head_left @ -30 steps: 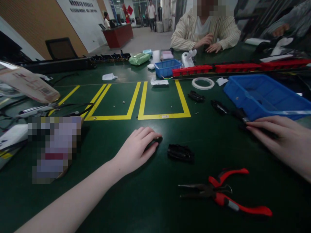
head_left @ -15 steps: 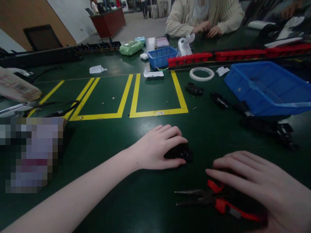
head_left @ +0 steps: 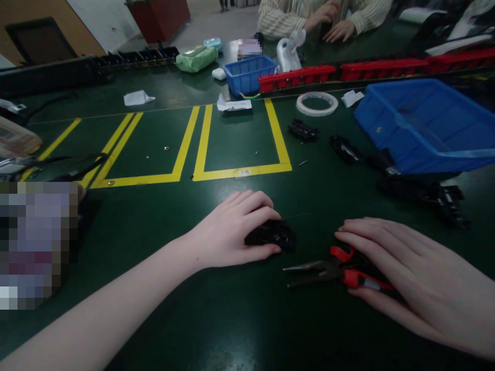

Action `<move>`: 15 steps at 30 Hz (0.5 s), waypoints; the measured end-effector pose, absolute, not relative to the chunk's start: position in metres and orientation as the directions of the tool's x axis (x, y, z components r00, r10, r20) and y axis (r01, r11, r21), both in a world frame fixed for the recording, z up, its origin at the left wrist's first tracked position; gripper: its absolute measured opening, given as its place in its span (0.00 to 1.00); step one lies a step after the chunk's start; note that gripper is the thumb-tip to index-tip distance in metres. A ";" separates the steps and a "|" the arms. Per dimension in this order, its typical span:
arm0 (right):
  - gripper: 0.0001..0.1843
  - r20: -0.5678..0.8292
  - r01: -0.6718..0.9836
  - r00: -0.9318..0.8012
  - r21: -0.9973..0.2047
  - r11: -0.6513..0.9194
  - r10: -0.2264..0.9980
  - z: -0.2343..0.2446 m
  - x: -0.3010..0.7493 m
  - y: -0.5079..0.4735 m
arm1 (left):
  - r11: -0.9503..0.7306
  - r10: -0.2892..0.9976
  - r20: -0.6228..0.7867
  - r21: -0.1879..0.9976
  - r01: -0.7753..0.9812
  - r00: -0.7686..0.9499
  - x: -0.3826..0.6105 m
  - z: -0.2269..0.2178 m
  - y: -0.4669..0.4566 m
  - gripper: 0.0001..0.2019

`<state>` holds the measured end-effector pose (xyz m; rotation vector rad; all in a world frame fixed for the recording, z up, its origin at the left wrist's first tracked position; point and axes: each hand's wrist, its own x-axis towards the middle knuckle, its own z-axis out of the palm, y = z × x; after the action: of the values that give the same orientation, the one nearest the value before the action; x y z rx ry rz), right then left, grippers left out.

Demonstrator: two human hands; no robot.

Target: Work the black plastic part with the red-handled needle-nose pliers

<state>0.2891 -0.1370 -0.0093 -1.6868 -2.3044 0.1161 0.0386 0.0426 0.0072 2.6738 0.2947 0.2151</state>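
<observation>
Left fingers (head_left: pixel 261 215) grip a black part (head_left: pixel 270 235); right fingers (head_left: pixel 361 244) drape over red-handled pliers (head_left: pixel 350 277), grip unclear, while more black pieces (head_left: pixel 346 149) lie untouched beyond them.

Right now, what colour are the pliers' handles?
Mostly red handles, clearest in the head view.

Tabletop (head_left: pixel 216 319) is showing dark green; yellow tape lines (head_left: pixel 266 169) are crossing it. Pliers (head_left: pixel 334 269) are displaying red handles (head_left: pixel 351 279), dark grey metal. Held part (head_left: pixel 285 237) is gleaming black. Large bin (head_left: pixel 390 147) and small bin (head_left: pixel 249 80) are both reading blue. Long strip (head_left: pixel 382 70) is showing red, tape roll (head_left: pixel 317 112) off-white, packet (head_left: pixel 197 58) light green. Co-worker's sleeve (head_left: pixel 280 21) is carrying darker stripes on cream.
</observation>
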 end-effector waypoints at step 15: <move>0.31 0.374 0.886 -0.382 -0.111 0.450 0.845 0.000 0.296 -0.129 | -0.864 0.208 0.215 0.497 0.076 0.954 0.039 0.005 0.031 0.17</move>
<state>0.2961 -0.1287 0.0000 -1.4649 -2.3288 -0.1505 0.0388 0.0310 0.0049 2.6044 0.2021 0.3590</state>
